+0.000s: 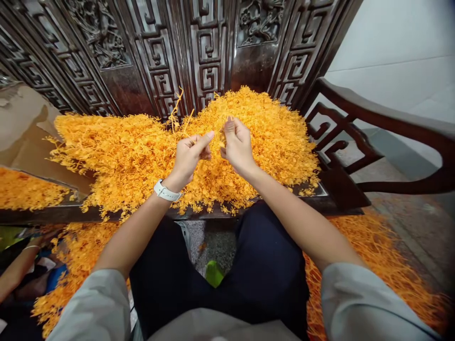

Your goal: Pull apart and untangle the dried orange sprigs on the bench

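Note:
Over a heap of orange plastic sprigs point(277, 142), my two hands are held close together with a small gap between them. My left hand point(190, 156), with a white watch band point(166, 191) at its wrist, is closed in a pinch, thumb pointing right. A thin orange plastic sprig point(175, 116) sticks up behind its knuckles and appears to be held in it. My right hand point(238, 144) is also closed, its thumb pressed to the fingers. A bit of orange shows at its fingertips, but against the heap I cannot make out what it is.
The heap covers a dark wooden bench with a carved backrest point(209, 52) and an armrest point(391, 128) at right. A cardboard piece point(24, 128) stands at left. More orange strands point(384, 270) lie below, right and left. Another person's arm point(19, 270) shows at lower left.

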{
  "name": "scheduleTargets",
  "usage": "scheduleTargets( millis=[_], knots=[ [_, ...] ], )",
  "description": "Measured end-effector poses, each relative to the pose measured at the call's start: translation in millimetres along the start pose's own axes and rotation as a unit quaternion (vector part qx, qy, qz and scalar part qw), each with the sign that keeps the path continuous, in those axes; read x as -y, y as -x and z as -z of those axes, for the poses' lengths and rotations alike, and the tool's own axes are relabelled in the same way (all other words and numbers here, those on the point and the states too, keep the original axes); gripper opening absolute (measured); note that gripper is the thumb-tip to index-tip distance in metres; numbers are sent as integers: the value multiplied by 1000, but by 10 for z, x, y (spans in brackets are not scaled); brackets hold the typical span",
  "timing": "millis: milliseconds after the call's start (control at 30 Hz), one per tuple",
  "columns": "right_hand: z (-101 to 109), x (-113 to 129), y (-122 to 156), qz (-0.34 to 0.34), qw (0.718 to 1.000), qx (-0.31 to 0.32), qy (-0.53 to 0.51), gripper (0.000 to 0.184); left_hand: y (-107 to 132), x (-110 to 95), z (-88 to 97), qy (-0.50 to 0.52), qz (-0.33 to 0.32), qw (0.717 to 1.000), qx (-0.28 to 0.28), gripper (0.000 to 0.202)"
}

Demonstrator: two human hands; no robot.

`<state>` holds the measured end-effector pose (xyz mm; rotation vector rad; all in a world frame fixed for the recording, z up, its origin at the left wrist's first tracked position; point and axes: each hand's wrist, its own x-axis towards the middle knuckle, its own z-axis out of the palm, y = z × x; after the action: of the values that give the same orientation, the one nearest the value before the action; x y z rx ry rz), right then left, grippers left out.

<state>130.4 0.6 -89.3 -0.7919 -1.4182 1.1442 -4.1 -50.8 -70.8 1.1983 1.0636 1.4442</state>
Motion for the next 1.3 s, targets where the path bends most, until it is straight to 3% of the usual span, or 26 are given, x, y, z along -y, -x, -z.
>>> scheduleTargets(
  millis=[167, 300, 433, 533, 667, 800, 933, 1067, 1200, 1300],
  knots=[
    [19, 52, 7, -16, 997, -65, -25, 74, 1, 42, 16, 4, 22, 999, 39, 39],
    [-11, 39, 22, -37, 998, -37, -19, 69, -4, 53, -18, -5, 41, 999, 32, 16],
    [-57, -1, 33, -58, 997, -29, -30, 63, 6, 54, -60, 18, 36, 999, 9, 10],
    [-85, -42, 25, -56, 997, -45, -15, 64, 54, 74, -114, 54, 63, 996, 22, 10],
    [-48, -95, -28, 16, 995, -71, 64, 63, 88, 96, -158, 51, 94, 994, 18, 9],
    [90, -71, -58, 90, 980, -48, 170, 65, 33, 109, -126, 22, 60, 998, -17, 6],
    [158, 1, -2, 91, 963, -32, 252, 72, 25, 169, -141, 23, 8, 1000, 10, 23],
    [119, 105, 88, 84, 946, -19, 312, 76, 89, 226, -249, 37, 14, 999, -27, 24],
    [86, 219, 165, 104, 910, 19, 401, 77, 74, 264, -294, 82, 52, 994, -55, 21],
    [75, 247, 200, 107, 894, 23, 434, 79, 2, 316, -246, 27, 10, 996, -87, 18]
  ],
)
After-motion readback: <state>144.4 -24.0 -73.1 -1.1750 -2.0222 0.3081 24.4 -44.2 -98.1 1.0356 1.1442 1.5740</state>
